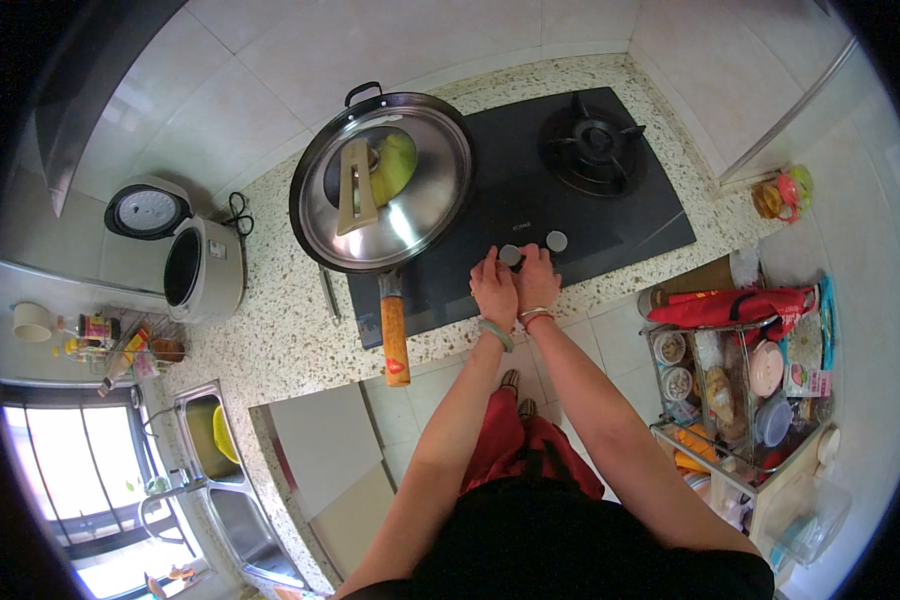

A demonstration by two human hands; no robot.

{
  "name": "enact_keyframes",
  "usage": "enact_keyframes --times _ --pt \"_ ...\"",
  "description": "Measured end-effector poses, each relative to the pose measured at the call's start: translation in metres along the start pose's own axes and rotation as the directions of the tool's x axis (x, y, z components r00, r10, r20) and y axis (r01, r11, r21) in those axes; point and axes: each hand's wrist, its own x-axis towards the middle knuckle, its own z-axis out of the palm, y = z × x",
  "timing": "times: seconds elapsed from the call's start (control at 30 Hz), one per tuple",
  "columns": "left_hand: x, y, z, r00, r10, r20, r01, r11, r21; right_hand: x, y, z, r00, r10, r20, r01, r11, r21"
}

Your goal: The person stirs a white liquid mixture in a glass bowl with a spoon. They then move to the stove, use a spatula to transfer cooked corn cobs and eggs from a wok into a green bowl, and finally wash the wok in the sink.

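Observation:
Both my hands are together at the front of the black gas stove (515, 215). My left hand (494, 292) has its fingers closed on the left side of the round silver stove knob (510, 255). From the right, my right hand (538, 284) presses its curled fingers against the same knob. A second stove knob (557, 241) sits just beyond the right fingertips, untouched. On the left burner stands a wok (298, 200) with a wooden handle (395, 340) pointing toward me. Its domed metal lid (425, 190) has a glass window, through which something yellow-green shows.
The right burner (595, 145) carries no pot. A rice cooker (210, 270) stands lid-up on the speckled counter (280, 290) at left. Farther left is a double sink (245, 530) with a yellow item inside. A loaded wire rack (660, 430) stands right of me.

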Motion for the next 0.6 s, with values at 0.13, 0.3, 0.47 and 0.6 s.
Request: enact_keyframes --times 0.13,0.3,0.47,0.6 --pt "-0.003 -0.002 -0.005 0.999 -0.029 -0.026 0.026 0.996 -0.083 -0.007 -0.01 -0.005 0.999 0.046 -0.014 -0.045 0.997 0.055" --pt "-0.018 0.027 -0.018 0.969 -0.218 0.115 0.247 0.83 -0.5 -0.015 -0.011 -0.035 0.99 0.103 0.099 -0.132 0.924 0.358" --pt "-0.043 0.083 -0.042 0.959 -0.148 0.241 0.279 0.626 -0.728 -0.027 0.005 -0.062 0.975 0.042 0.219 -0.215 0.443 0.87" --pt "-0.062 0.14 -0.085 0.976 -0.056 0.212 0.197 0.645 -0.738 -0.053 -0.037 -0.146 0.977 -0.054 0.205 -0.178 0.319 0.931"
